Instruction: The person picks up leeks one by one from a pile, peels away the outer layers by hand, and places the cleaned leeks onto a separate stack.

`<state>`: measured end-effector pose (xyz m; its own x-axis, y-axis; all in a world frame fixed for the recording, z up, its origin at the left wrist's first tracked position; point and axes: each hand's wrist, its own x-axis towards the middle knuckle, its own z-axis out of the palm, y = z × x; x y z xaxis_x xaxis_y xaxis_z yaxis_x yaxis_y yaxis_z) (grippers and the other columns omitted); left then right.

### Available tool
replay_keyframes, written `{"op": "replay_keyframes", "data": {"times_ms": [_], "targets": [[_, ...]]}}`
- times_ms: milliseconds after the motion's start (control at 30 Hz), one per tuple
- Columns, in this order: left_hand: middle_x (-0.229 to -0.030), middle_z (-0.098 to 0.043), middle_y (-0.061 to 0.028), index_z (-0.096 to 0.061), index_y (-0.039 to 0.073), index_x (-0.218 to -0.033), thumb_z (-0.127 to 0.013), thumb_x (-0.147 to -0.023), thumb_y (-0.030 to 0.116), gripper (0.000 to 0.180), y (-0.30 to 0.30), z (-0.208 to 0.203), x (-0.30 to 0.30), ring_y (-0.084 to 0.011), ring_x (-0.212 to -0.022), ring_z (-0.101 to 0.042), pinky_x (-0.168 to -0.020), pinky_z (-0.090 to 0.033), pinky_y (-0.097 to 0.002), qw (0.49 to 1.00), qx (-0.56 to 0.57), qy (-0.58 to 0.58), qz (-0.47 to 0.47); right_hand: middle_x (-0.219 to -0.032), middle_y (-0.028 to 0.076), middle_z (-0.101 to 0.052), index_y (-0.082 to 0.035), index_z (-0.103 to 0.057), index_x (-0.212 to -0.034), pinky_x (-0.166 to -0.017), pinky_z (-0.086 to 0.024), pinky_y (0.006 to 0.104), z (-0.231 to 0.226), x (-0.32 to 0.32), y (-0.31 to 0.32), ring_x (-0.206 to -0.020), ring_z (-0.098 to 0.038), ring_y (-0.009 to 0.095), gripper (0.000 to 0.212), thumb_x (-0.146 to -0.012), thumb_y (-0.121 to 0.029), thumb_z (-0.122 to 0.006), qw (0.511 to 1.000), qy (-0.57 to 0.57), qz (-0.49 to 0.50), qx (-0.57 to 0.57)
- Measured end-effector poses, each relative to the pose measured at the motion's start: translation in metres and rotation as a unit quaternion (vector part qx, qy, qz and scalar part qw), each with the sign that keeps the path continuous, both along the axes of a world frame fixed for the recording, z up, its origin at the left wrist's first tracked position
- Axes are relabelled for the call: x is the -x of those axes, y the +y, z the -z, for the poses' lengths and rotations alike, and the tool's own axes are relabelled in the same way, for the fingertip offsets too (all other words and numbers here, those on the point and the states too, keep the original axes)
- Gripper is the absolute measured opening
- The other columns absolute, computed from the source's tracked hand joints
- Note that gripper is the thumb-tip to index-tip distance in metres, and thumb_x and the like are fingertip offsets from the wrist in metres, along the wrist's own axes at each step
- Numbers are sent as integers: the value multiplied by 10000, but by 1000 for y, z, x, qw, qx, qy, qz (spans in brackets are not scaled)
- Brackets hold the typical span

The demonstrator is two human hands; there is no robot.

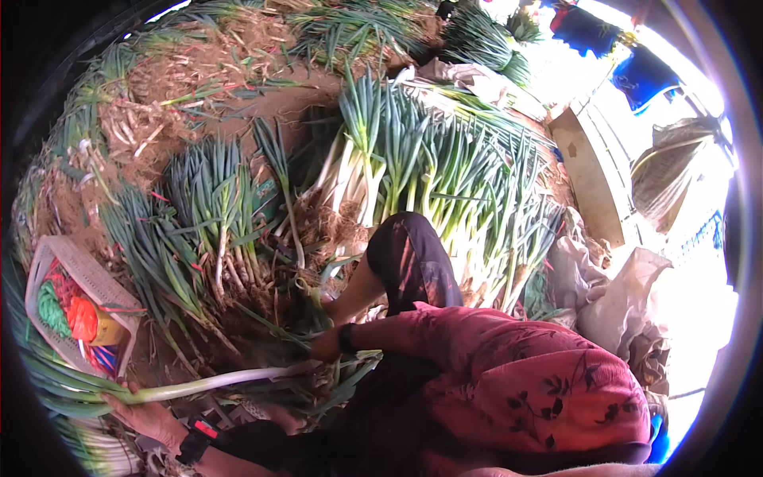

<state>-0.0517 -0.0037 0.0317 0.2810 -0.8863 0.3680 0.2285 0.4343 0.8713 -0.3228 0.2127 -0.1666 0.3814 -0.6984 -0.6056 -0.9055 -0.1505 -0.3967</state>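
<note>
A long green onion [214, 385] with a thick white stalk lies across the lower left, its root end to the right. My left hand [147, 415], wearing a black wrist device, is closed around it where the green leaves begin. At the root end is my right hand [324, 346], with a black band at the wrist; its fingers are dim but look closed on the stalk's tip. Loose leaves and peelings [350, 378] lie just below that hand. Upright bunches of green onions [218, 199] lean close together beyond my hands.
At left stands a pale plastic crate [44, 262] holding green and orange-red twine [82, 318]. A dense row of green onions [469, 191] fills the middle right. My bent knee [409, 254] rises before it. Crumpled sacks [628, 294] lie at right; more onions [350, 32] cover the far soil.
</note>
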Motion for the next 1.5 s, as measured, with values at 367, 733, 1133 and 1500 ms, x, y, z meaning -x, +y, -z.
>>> {"op": "replay_keyframes", "data": {"times_ms": [367, 733, 1133, 1500], "targets": [[-939, -533, -56, -461, 58, -1163, -512, -916, 457, 472, 9, 22, 54, -90, -664, -469, -471, -342, -185, 958, -126, 167, 196, -889, 203, -599, 1, -440, -1167, -686, -487, 425, -120, -78, -80, -840, -600, 363, 419, -814, -176, -579, 851, -405, 236, 238], [-849, -491, -17, -462, 50, -1233, -501, -942, 380, 442, -13, 24, -3, -67, -646, -418, -521, -347, -189, 961, -99, 165, 198, -902, 123, -603, 15, -503, -1139, -703, -453, 373, -109, -64, 23, -841, -569, 188, 329, -922, -232, -483, 780, -525, 340, 8], [-957, -488, -56, -428, -22, -1211, -420, -983, 226, 337, 8, 3, 6, -80, -704, -442, -547, -368, -190, 873, -40, 242, 422, -813, 194, -591, 52, -515, -998, -676, -458, 404, -200, -81, -21, -744, -574, 303, 313, -908, -246, -473, 773, -584, 94, 227], [-802, -469, -38, -470, -7, -1154, -458, -952, 201, 291, -91, 108, -63, -131, -599, -383, -507, -350, -243, 980, -130, 112, 97, -712, 120, -574, -54, -577, -906, -551, -479, 391, -180, -48, 49, -690, -599, 306, 148, -818, -171, -559, 852, -294, 109, 419]]}}
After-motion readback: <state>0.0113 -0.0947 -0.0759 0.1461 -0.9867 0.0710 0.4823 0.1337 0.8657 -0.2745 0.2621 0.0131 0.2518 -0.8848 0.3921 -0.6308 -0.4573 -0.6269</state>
